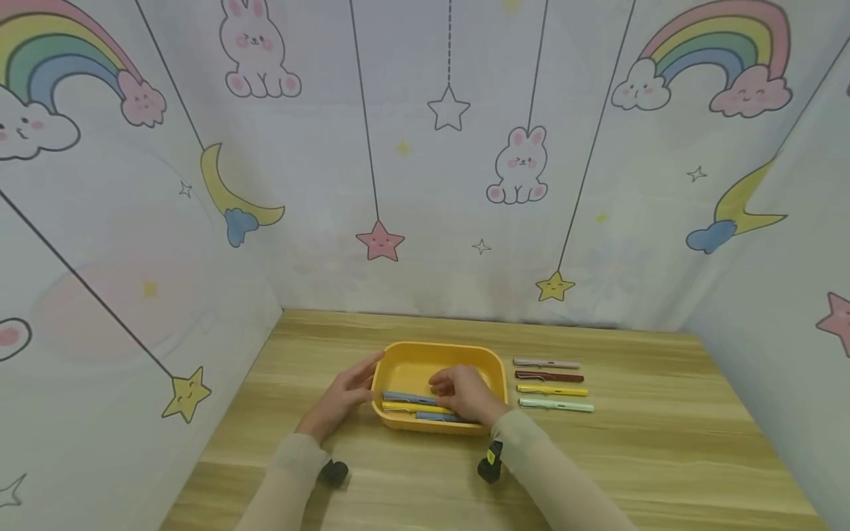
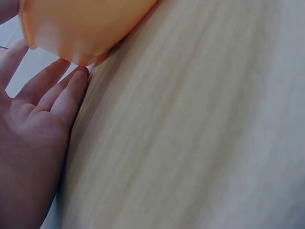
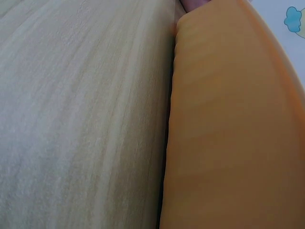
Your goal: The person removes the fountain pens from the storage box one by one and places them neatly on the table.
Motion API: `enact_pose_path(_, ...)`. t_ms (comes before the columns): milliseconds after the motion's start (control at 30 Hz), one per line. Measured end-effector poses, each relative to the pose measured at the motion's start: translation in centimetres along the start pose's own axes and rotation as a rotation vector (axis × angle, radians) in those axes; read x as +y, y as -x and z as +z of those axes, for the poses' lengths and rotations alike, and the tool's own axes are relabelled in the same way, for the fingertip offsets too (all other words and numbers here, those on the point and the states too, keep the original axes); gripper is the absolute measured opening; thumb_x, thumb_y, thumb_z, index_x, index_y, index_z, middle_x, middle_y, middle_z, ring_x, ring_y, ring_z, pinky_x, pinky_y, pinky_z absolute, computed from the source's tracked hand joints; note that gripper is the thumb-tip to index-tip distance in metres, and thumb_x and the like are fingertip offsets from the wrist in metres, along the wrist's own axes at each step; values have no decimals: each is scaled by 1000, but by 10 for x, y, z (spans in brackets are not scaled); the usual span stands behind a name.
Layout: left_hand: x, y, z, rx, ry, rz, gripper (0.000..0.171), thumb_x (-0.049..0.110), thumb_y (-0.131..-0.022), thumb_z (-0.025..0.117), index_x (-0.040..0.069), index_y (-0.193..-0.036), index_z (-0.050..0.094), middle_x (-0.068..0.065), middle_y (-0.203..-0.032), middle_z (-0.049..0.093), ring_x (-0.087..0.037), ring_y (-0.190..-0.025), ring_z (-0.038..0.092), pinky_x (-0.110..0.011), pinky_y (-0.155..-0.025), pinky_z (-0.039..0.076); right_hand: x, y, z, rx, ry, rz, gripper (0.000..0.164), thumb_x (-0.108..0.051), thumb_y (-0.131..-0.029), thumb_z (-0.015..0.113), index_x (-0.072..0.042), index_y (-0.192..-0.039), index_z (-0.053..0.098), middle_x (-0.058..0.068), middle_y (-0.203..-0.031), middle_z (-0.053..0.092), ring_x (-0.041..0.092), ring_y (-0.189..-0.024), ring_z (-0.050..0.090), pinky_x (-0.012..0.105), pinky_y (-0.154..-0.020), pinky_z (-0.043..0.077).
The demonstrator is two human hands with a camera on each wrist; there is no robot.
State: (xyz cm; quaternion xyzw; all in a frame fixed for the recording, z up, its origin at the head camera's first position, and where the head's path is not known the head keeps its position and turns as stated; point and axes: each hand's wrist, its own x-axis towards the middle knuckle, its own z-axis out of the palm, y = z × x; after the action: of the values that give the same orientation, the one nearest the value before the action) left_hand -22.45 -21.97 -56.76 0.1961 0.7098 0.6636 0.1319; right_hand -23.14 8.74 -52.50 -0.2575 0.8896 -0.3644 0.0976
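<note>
Nearby, along the front wall of a yellow, rounded rectangular plastic tray (image 1: 408,369) on the wood-grained bench (image 1: 398,479), lie a slim blue pen (image 1: 434,417), a slim yellow pen (image 1: 405,407) and another slim blue pen (image 1: 405,398), roughly parallel, perhaps to fit together. The left hand (image 1: 341,402), fingers loosely extended, touches the tray's left end, seemingly steadying it. The right hand (image 1: 470,394) reaches inside, fingers bent; whether it pinches a pen cannot be told. Rightward, a pale-green pen (image 1: 556,405), bright-yellow pen (image 1: 553,391), dark-red pen (image 1: 551,377) and greyish-pink pen (image 1: 547,363) lie spaced apart, apparently to stay separate.
</note>
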Motion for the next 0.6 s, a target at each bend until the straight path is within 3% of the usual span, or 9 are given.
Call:
enact_pose_path(300,1,0,2,11,14,-14,72,3,-101,62,24,-165,37,-7,-171,33,-37,-155,32,-55,-124,27,1,2,0,6,29,-54,38,6,-88,77,0,-125,73,11,-111,80,27,-102,76,43,-87,62)
enact_pose_path(600,0,1,1,10,12,-6,73,4,-100,63,24,-165,37,-7,-171,32,-37,-156,31,-55,-124,26,-2,2,1,21,42,-50,33,7,-87,79,-1,-119,76,11,-110,79,27,-100,76,42,-86,63)
